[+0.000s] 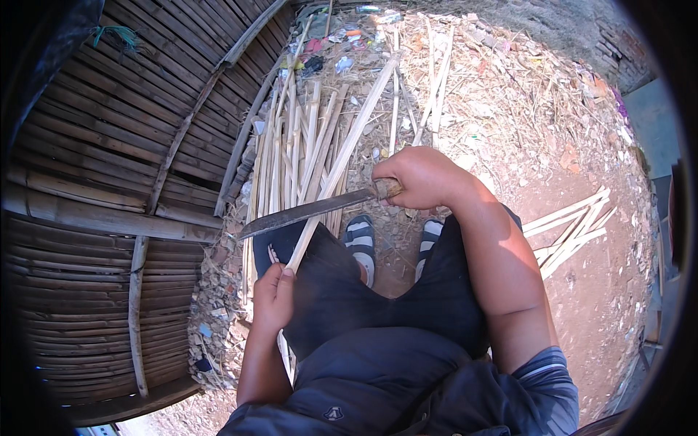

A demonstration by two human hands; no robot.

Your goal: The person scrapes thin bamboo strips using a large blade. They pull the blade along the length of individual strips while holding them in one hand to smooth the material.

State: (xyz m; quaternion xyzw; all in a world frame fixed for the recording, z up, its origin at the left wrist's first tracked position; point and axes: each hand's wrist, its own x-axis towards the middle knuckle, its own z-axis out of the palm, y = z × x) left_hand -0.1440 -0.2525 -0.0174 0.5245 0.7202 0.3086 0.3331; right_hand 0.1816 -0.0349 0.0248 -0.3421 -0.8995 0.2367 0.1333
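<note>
A long pale bamboo strip [349,149] runs from my lap up and away to the right, its far end over the ground. My left hand [275,294] is closed round its near end, thumb on top, above my left thigh. In my right hand [418,178] is the short wooden handle of a machete [309,212]. The long dark blade points left and lies across the strip, a little beyond my left hand. Whether the edge has bitten into the strip I cannot tell.
A pile of split bamboo strips [291,149] lies ahead, beside a slatted bamboo wall [109,123] on the left. More cut strips [574,229] lie on the dirt at right. Shavings and litter [342,51] cover the ground farther off. My sandalled feet [360,243] stand between.
</note>
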